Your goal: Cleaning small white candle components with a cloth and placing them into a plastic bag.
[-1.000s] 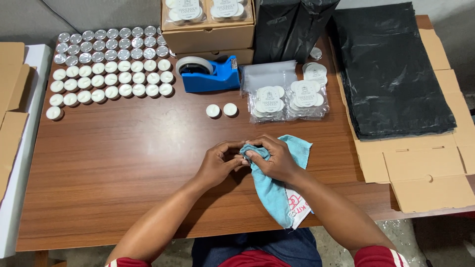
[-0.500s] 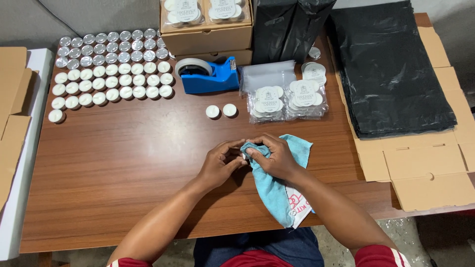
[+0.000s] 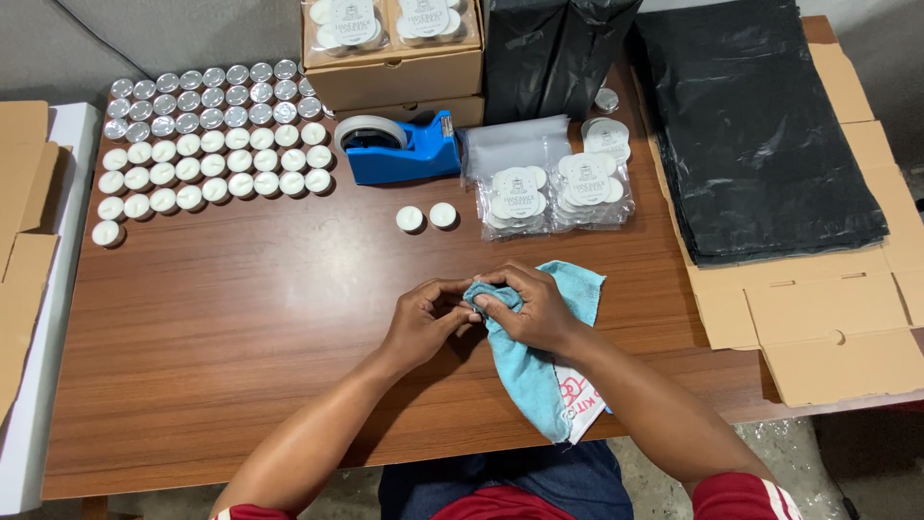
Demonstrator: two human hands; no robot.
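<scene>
Cloth (image 3: 539,371) sits at the near table edge, centre-right, its long axis running from the hands toward me and slightly right; the tail with a white printed patch hangs just over the edge. Right hand (image 3: 527,306) is clenched on the bunched top end of the cloth, fingers curled over it. Left hand (image 3: 423,318) meets it from the left, fingertips pinched in against the wad. I read something small held between them, but it's hidden by cloth and fingers, so I cannot tell what. Both hands touch at the wad; the right one carries the cloth and the left is on the hidden item's side.

Outward from there: two loose tealights (image 3: 425,218) lie side by side just beyond the hands, apart from the rest. Tape dispenser (image 3: 399,149), blue, sits behind them. To its right, two clear packs (image 3: 553,193) of white candles with round white labels lie flat, with empty clear bags stacked behind. Back left, a grid of tealights (image 3: 207,144): far rows show silver, near rows white, one stray at the left end. Back centre, a brown box (image 3: 395,58) holds more clear packs. Black bags (image 3: 760,125) lie stacked flat at right, two standing behind the packs. Flat cardboard (image 3: 828,327) sits under them at right, more at far left.
</scene>
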